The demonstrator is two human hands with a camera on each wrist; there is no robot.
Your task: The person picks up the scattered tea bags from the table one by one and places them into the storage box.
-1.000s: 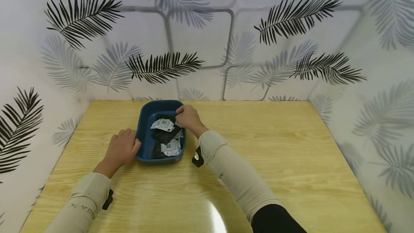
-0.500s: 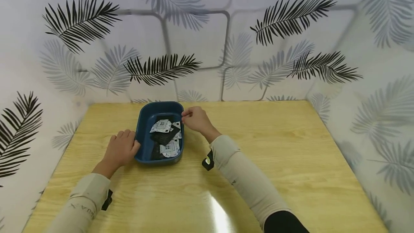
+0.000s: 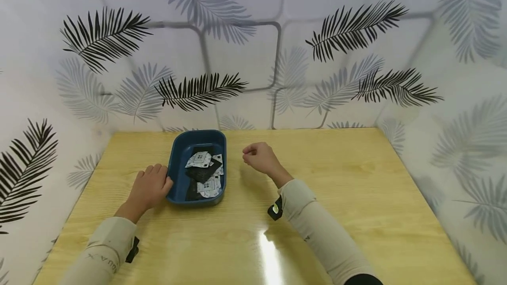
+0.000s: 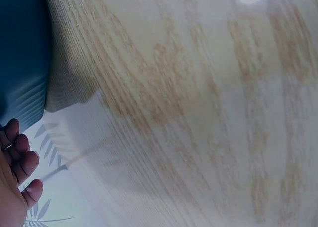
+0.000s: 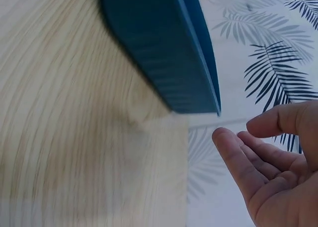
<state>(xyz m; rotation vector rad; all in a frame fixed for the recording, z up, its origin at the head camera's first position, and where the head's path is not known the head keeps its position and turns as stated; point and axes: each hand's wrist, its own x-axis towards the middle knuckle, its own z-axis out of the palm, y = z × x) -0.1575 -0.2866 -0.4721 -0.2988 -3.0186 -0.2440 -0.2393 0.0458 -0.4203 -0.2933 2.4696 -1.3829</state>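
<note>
A dark blue plastic bin [image 3: 195,203] stands at the back left of the table. Inside it, white printed packets [image 3: 199,160] lie overlapping with flat black pieces [image 3: 203,172]. My left hand [image 3: 148,188] rests at the bin's left side, its thumb tip at the wall. Its fingers [image 4: 26,167] look loosely bent beside the bin's corner in the left wrist view. My right hand [image 3: 262,159] hovers to the right of the bin, apart from it. The right wrist view shows a gap between thumb and fingers [image 5: 231,152], with nothing held.
The wood-grain table [image 3: 348,197] reaches forward to a wall covering [image 3: 301,78] printed with leaves. A bright light reflection [image 3: 270,254] lies on the tabletop near the front.
My right hand has come out from the bin's back right corner and moved right, away from its rim. The left hand stays at the bin's left side. The view tilts slightly upward.
</note>
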